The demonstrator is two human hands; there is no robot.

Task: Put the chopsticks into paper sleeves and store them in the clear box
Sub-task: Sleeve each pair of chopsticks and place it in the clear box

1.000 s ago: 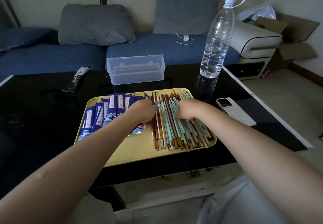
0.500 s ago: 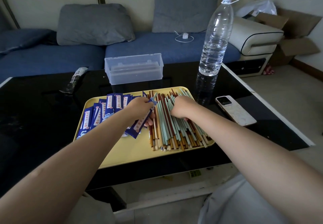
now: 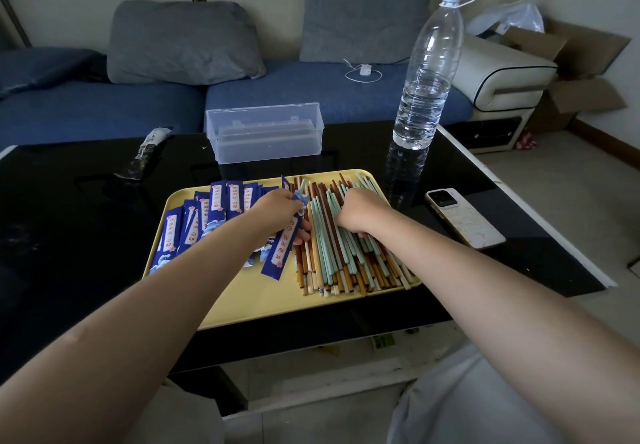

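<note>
Both hands work over a yellow tray (image 3: 242,301) set on the black glossy counter (image 3: 69,236). Left hand (image 3: 277,210), knuckles up, pinches one blue paper sleeve (image 3: 285,246) between thumb and fingers; the sleeve runs diagonally from beyond the hand's far side down toward the near middle of the tray, its lower end over the tray's bare floor. Right hand (image 3: 360,210) lies palm down on the pile of chopsticks (image 3: 346,256), fingers curled into the sticks; whether it has closed on any single stick cannot be told. The two hands are near each other but not touching.

Chopsticks, pale green, reddish brown, tan and cream, fill the right half of the tray, lying roughly parallel and pointing away from the viewer, with their near ends close to the tray's front rim. Remaining blue sleeves (image 3: 207,215), printed with a white panel and red characters, are fanned in an overlapping row across the left half of the tray, partly hidden behind the left forearm.

Beyond the tray stands the clear box (image 3: 265,134), lid off or open, its interior hard to read through the translucent wall. A tall water bottle (image 3: 427,73), partly filled, stands upright on the counter to the right of the box. A phone (image 3: 464,222) lies face down just right of the tray. A dark wrapped packet (image 3: 149,151) lies on the counter to the left of the box. Behind the counter runs a blue sofa (image 3: 311,94) with two grey cushions (image 3: 180,42) and a white charger (image 3: 363,71).
</note>
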